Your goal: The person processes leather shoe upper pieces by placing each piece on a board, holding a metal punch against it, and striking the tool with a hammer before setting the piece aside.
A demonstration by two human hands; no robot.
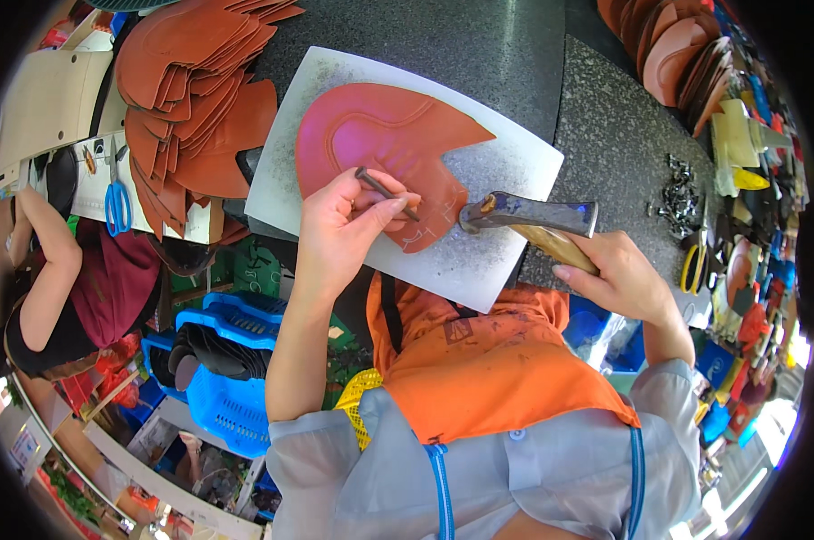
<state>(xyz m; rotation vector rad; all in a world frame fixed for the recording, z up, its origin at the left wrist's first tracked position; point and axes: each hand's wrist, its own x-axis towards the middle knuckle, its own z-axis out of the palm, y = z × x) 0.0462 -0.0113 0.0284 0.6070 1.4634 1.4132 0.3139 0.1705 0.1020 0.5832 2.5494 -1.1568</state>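
Pinching a metal punch in closed grip, left hand sits above reddish-brown panel. Right hand wraps wooden-handled hammer.

The right hand partly hides the hammer handle. The top edge crops both stacks of red-brown panels

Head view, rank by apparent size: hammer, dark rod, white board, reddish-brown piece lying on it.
1. White board
2. Reddish-brown piece, notched
3. Hammer, handle partly covered
4. Dark rod, partly covered
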